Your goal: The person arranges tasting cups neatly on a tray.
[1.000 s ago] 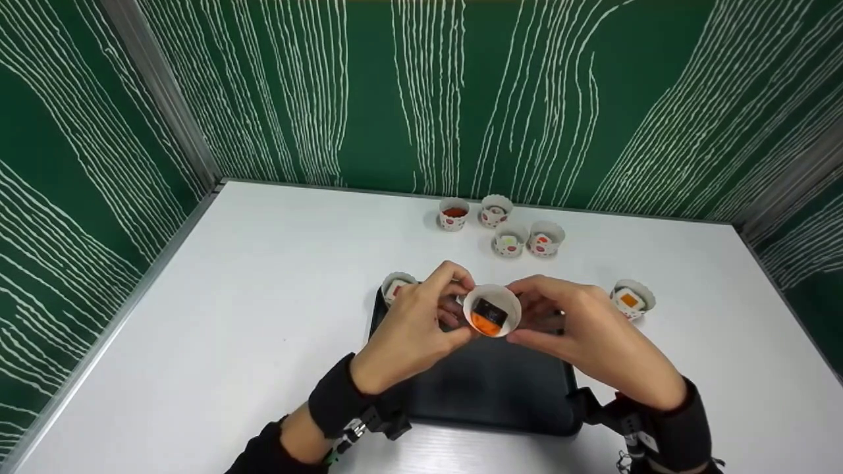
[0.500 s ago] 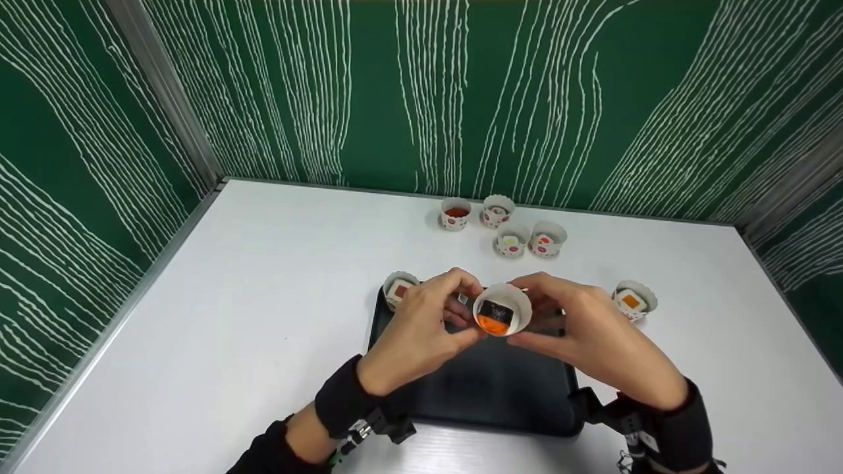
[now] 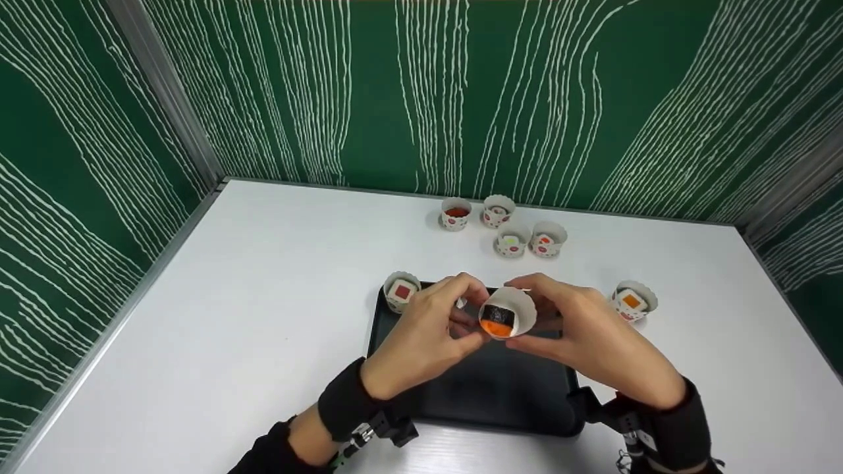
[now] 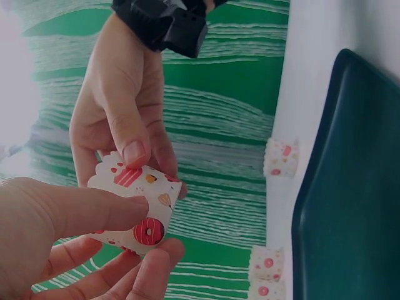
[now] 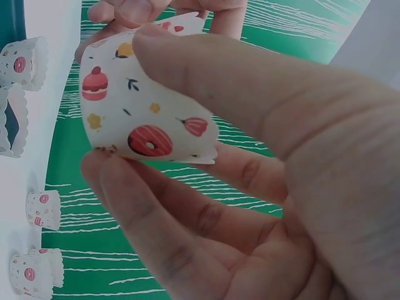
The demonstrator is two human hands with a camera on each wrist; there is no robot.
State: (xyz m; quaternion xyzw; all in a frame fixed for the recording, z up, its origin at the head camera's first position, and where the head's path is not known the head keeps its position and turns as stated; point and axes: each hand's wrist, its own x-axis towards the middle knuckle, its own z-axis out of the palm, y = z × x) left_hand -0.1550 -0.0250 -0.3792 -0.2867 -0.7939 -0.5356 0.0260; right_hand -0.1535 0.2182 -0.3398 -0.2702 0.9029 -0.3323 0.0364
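We judge this a booth-style work area, since green white-lined panels [image 3: 372, 99] stand at nine, twelve and three o'clock around a white table [image 3: 263, 263].

Seen from the head, the left hand [image 3: 425, 329] and right hand [image 3: 583, 316] cover parts of the dark tray [image 3: 500, 395]. A pale scrap [image 3: 462, 302] showing beside the left fingers is too small to identify. The left sleeve [image 3: 276, 451] and the tabletop [image 3: 217, 316] run off the bottom edge. From either wrist, the wall of the paper cup [image 3: 523, 309] hides its black-and-orange filling [image 3: 497, 321]. The left wrist view crops the tray at right; the right wrist view cuts off a scalloped cup [image 5: 19, 122] at left.
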